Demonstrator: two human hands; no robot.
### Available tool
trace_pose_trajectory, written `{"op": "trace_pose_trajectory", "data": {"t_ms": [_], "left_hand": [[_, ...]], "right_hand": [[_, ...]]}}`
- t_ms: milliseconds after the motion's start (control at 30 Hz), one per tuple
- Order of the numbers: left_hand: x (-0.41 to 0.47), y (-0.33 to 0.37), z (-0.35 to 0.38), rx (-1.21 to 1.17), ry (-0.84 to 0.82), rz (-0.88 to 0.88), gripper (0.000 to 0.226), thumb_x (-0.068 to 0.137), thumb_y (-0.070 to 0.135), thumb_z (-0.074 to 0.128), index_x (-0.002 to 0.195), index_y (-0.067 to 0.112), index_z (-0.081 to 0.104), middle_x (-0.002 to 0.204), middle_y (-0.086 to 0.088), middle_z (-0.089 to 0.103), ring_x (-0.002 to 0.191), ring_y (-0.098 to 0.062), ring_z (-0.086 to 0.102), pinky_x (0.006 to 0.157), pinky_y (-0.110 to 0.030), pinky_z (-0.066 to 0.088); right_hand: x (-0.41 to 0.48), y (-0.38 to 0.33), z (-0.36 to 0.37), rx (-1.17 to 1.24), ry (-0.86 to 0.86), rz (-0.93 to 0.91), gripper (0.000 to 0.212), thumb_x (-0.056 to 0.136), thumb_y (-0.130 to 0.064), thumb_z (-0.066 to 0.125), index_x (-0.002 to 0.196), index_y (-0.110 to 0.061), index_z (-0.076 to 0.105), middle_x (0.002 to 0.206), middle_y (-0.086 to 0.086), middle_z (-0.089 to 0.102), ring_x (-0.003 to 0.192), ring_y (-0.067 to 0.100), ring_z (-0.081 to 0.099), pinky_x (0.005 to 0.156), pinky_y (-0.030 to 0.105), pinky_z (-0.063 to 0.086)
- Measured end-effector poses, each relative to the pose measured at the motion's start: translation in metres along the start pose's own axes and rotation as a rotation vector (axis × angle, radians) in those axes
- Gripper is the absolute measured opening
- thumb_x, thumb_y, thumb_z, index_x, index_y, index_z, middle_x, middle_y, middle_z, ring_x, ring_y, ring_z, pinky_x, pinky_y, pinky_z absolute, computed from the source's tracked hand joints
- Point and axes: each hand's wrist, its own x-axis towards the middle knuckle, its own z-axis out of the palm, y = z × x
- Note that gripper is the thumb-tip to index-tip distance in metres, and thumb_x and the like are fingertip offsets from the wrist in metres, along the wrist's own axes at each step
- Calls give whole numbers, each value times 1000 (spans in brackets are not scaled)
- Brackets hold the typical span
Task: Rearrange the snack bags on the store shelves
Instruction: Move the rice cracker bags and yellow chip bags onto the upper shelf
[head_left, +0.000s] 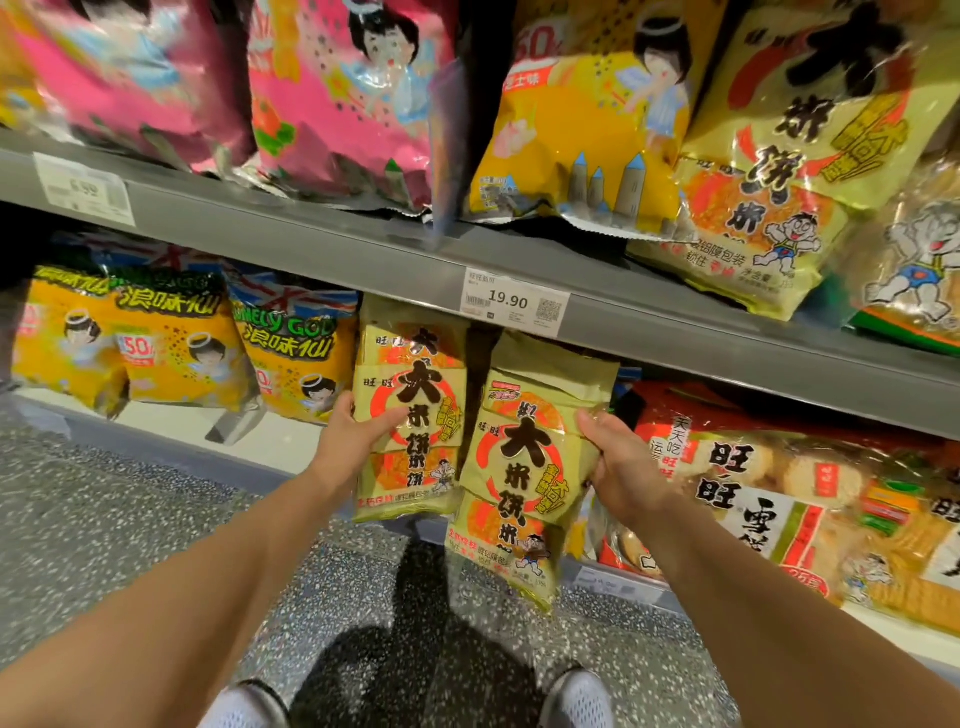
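Observation:
Two olive-green rice cracker bags with big black characters stand side by side at the front of the bottom shelf. My left hand (358, 441) grips the left green bag (410, 415) by its left edge, thumb across the front. My right hand (623, 467) holds the right green bag (524, 467) by its right edge. The right bag hangs lower, and its bottom sticks out past the shelf lip. Both bags are upright and tilted slightly toward me.
Yellow snack bags (176, 353) stand left on the bottom shelf, red and white cracker bags (769, 493) right. The grey upper shelf (311, 244) with a 19.90 price tag (511, 304) carries pink (332, 93), yellow (582, 130) and green bags (779, 156). Speckled floor and my shoes are below.

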Motion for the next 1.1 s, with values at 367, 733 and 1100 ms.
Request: {"op": "trace_pose_trajectory", "data": {"t_ms": [367, 733, 1100], "left_hand": [[-85, 16, -39, 24, -142, -30, 48, 80, 19, 71, 122, 21, 47, 101, -8, 71, 87, -25, 70, 64, -35, 57], [-174, 50, -58, 12, -115, 38, 99, 51, 48, 87, 134, 22, 40, 119, -9, 65, 105, -30, 63, 92, -54, 48], [-252, 159, -9, -87, -207, 365, 60, 67, 26, 76, 120, 17, 50, 76, 2, 72, 62, -13, 68, 51, -28, 53]], "right_hand": [[-44, -2, -4, -54, -132, 21, 91, 65, -45, 82, 138, -12, 40, 133, 13, 56, 122, 29, 54, 109, 52, 34], [-131, -40, 27, -4, -186, -78, 42, 90, -22, 54, 129, -6, 50, 120, 22, 63, 110, 36, 61, 88, 45, 51], [-228, -155, 22, 99, -127, -366, 51, 77, -32, 61, 122, -9, 55, 114, 20, 67, 103, 37, 65, 90, 53, 50]]}}
